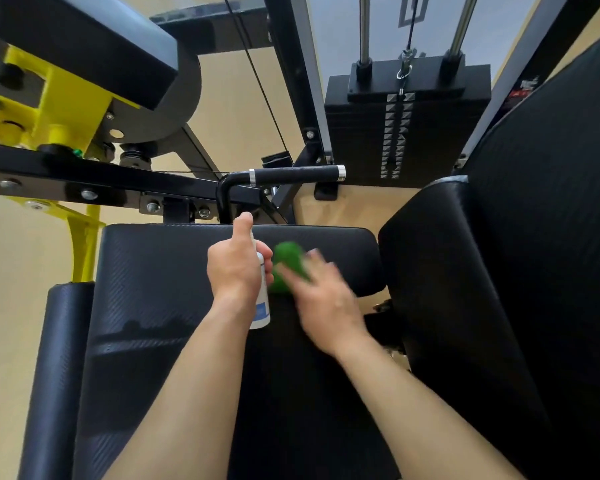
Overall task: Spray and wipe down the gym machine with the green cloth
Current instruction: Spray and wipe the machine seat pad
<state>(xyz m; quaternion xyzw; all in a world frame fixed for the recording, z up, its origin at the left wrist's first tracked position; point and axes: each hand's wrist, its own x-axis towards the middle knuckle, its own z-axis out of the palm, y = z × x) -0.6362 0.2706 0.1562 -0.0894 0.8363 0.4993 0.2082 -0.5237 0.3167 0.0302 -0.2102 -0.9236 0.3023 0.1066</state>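
Green cloth [286,261] lay bunched on the black seat pad [153,289], just ahead of the right hand [321,299] and partly under its fingers. That hand was smeared by blur, so I could not tell whether the fingers lay flat on the cloth or pinched it. Just to its left, nearly touching the cloth, the left hand [234,268] was wrapped round a white spray bottle [262,306], one digit raised on the nozzle, the bottle's base pointing back toward the wrist. Beyond both hands stood a black grip bar [297,174]. The risk, as I judged it, lay in the closeness: a wide sweep leftward could knock the bottle, and a squirt from here could wet the right hand rather than the pad. A loose hold might also let the cloth slip off the pad's right edge.
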